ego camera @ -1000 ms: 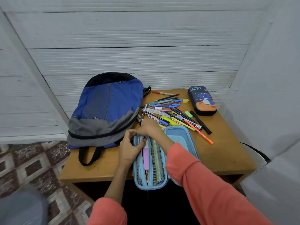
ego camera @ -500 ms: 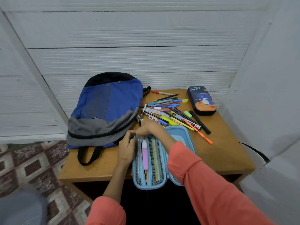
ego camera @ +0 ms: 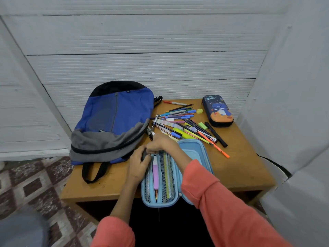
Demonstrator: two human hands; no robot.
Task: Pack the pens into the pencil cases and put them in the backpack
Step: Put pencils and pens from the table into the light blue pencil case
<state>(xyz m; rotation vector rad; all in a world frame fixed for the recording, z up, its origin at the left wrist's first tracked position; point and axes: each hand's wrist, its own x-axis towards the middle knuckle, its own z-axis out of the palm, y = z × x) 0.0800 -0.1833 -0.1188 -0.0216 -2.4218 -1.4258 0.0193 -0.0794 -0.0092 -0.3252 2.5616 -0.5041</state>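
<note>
On my feed: plain coral-orange long sleeves, the left sleeve bunched high on the forearm, the right sleeve reaching nearly to the bare right hand.

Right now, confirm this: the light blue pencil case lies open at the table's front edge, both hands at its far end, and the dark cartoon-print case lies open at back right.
Not quite: in the head view the dark cartoon-print case is closed, not open. Otherwise right: the light blue pencil case lies open at the table's front edge, left hand and right hand at its far end.
</note>
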